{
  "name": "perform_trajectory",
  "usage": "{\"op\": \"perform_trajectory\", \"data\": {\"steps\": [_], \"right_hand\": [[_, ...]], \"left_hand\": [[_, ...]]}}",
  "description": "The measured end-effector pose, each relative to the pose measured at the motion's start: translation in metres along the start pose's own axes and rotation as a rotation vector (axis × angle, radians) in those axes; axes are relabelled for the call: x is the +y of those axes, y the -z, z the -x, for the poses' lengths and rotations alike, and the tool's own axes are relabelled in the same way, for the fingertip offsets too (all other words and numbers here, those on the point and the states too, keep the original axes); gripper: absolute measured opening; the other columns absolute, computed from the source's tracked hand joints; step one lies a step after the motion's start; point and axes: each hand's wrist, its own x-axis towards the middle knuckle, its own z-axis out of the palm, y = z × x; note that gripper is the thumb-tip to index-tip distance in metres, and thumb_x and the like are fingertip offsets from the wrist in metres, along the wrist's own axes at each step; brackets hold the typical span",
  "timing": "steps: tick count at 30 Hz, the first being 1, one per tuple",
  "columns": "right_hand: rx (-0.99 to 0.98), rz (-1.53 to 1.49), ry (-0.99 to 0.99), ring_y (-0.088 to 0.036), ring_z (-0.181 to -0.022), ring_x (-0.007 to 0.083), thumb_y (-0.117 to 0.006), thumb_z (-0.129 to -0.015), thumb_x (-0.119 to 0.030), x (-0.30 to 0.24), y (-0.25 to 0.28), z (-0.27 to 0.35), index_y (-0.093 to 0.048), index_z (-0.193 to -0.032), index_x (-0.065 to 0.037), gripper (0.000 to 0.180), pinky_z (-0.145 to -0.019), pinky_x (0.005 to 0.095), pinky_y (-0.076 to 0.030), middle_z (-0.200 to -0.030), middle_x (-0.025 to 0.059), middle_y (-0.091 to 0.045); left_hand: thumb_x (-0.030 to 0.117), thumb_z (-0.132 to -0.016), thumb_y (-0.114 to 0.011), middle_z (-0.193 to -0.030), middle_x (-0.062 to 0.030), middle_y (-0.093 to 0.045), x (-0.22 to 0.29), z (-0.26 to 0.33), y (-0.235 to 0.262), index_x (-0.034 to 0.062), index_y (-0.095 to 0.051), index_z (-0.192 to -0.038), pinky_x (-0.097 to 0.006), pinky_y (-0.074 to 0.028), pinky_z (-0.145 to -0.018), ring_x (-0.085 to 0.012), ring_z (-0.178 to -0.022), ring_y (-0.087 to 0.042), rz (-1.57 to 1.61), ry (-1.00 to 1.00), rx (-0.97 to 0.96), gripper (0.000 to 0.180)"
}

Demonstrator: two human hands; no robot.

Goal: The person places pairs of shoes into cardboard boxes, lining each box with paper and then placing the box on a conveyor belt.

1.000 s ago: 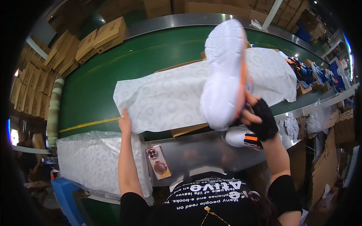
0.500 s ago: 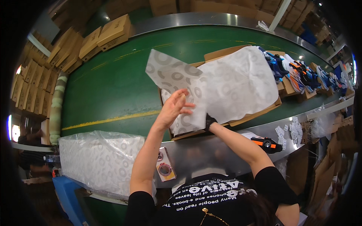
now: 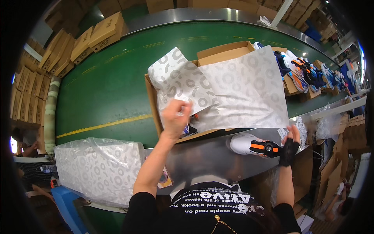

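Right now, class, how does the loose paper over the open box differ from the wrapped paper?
The loose paper lies uncovered across the open box; the wrapped paper lies outside it, under clear plastic. The right hand is at the loose paper's corner, while no hand is on the wrapped paper. Both are whitish with grey rings.

The right hand (image 3: 290,146), which a second ago held a shoe sole-up, now has no shoe in it; from where I stand, it has moved right, to the near corner of the patterned paper (image 3: 249,85). The left hand (image 3: 176,117) has left the paper's far-left edge and is now curled and blurred over the box's near-left part. The paper's left end is folded back, baring the cardboard box's left wall (image 3: 155,109) and part of a shoe (image 3: 188,129) inside. The left forearm now partly covers the phone (image 3: 166,180).
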Motion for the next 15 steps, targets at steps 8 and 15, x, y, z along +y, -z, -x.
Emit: {"op": "perform_trajectory", "data": {"steps": [8, 15], "right_hand": [[-0.248, 0.774, 0.386, -0.053, -0.091, 0.0263, -0.056, -0.079, -0.008, 0.013, 0.037, 0.071, -0.051, -0.099, 0.001, 0.023, -0.08, 0.0316, -0.04, -0.096, 0.015, -0.054], [-0.413, 0.809, 0.152, -0.053, -0.09, 0.0302, -0.063, -0.07, -0.013, 0.028, 0.037, 0.079, -0.05, -0.103, -0.001, 0.037, -0.077, 0.0342, -0.04, -0.094, 0.0161, -0.055]], "left_hand": [[0.016, -0.075, -0.059, -0.084, -0.0101, -0.06, -0.03, 0.006, -0.012, 0.0047, -0.061, -0.077, -0.041, -0.037, -0.08, -0.0253, -0.075, -0.056, -0.325, -0.036, -1.002, 0.012], [0.029, -0.073, -0.057, -0.083, -0.0091, -0.06, -0.072, -0.028, -0.025, 0.0043, -0.062, -0.079, -0.048, -0.031, -0.084, -0.0297, -0.074, -0.056, -0.747, -0.599, -0.039, 0.026]]}}
